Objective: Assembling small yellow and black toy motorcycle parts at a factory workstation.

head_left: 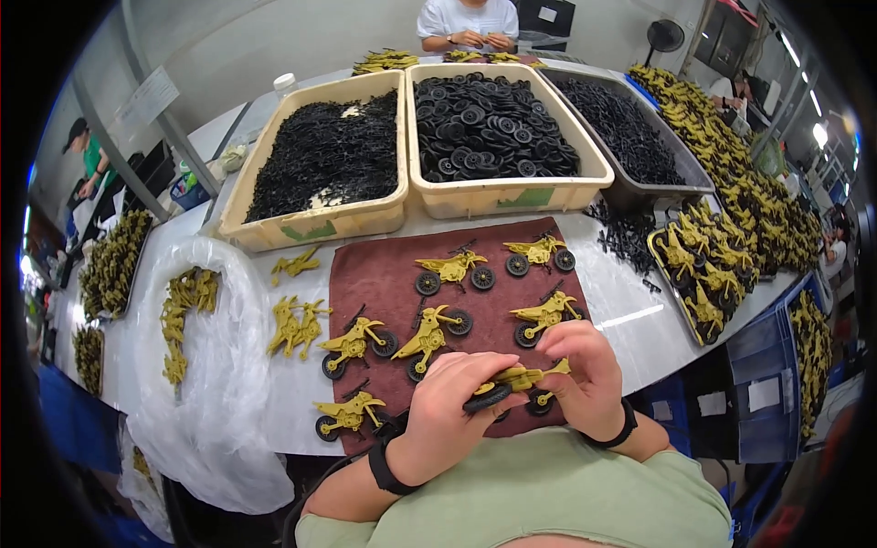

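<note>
My left hand point(448, 406) and my right hand point(585, 370) meet close to my chest, both gripping one olive toy motorbike point(521, 377). The left fingers press a black wheel point(487, 396) at its front end, and the right hand pinches the rear part. Under the hands lies a maroon cloth point(384, 274) carrying several finished olive motorbikes with black wheels, such as one point(452, 269) and another point(352, 342). Bare olive bike frames point(294, 324) lie on the table left of the cloth.
Beyond the cloth stand a beige bin of thin black parts point(320, 155), a beige bin of black wheels point(498, 128) and a grey bin of black parts point(630, 137). A tray of finished bikes point(703, 265) sits right. A clear plastic bag point(196, 338) lies left. Another person point(470, 23) sits opposite.
</note>
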The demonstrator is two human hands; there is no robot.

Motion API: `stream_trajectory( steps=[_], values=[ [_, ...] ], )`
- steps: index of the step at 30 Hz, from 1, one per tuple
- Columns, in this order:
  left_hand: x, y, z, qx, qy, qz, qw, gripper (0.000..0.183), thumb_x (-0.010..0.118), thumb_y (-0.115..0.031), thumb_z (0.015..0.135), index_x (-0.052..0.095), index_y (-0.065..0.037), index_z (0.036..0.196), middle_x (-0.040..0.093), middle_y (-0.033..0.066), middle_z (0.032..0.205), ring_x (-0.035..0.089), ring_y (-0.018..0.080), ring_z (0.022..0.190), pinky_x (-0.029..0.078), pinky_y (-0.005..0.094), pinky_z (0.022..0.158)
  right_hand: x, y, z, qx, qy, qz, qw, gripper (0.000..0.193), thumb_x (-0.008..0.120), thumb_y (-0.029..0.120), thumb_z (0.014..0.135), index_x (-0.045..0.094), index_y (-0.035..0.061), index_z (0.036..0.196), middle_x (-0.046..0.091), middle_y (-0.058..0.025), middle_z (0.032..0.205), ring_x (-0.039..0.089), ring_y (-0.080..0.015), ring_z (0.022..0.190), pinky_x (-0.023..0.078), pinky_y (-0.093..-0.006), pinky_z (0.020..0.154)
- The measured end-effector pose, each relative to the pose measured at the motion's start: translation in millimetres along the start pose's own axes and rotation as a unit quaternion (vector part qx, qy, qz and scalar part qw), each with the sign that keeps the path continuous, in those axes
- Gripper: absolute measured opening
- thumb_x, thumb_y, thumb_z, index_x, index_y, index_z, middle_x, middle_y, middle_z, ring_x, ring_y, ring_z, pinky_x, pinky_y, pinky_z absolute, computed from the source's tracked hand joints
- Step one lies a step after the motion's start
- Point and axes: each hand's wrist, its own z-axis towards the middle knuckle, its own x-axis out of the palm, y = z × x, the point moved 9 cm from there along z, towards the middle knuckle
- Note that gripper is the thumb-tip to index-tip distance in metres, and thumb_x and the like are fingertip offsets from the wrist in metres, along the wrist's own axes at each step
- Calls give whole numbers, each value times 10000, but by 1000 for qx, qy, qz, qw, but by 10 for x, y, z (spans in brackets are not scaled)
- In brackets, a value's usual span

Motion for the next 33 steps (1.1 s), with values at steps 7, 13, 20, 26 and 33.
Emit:
stream_trajectory(
  steps=[7, 13, 20, 26, 33],
  values=[
    [-37, -107, -34, 44, -14, 71, 996, 409, 812, -100, 666, 641, -22, 1029, 696, 101, 964, 659, 251, 856, 481, 332, 794, 111, 340, 98, -111, 53, -79, 989, 273, 735, -4, 760, 599, 29, 994, 645, -103, 912, 627, -265, 802, 495, -350, 733],
    [-57, -134, -34, 54, -12, 87, 995, 387, 803, -63, 672, 643, -22, 1023, 692, 99, 966, 655, 257, 874, 480, 340, 803, 135, 288, 87, -84, 66, -56, 993, 291, 750, 30, 758, 602, 22, 1009, 638, -114, 970, 627, -261, 848, 498, -353, 750],
    [35, -64, -115, 55, 9, 13, 998, 462, 780, 10, 695, 484, -36, 1047, 569, 179, 1120, 589, 323, 991, 472, 370, 809, 257, 6, 28, 37, 107, -4, 994, 333, 767, 128, 768, 648, 27, 1063, 617, -109, 1113, 592, -242, 1017, 486, -328, 860],
    [18, 72, -209, 27, -9, 37, 999, 501, 792, -10, 697, 471, -33, 1081, 494, 213, 1218, 523, 362, 1095, 450, 404, 896, 376, -53, -41, 52, 81, 193, 976, 336, 682, 67, 852, 566, 13, 1163, 596, -140, 1145, 598, -214, 1036, 505, -319, 885],
    [166, 112, -79, -42, 38, -167, 984, 765, 856, -148, 683, 434, -3, 1304, 442, 226, 1371, 503, 300, 1231, 438, 384, 998, 364, -174, -88, 99, 60, 203, 972, 290, 578, -100, 856, 565, 4, 1127, 577, -126, 1093, 592, -194, 1012, 523, -298, 819]
  ],
)
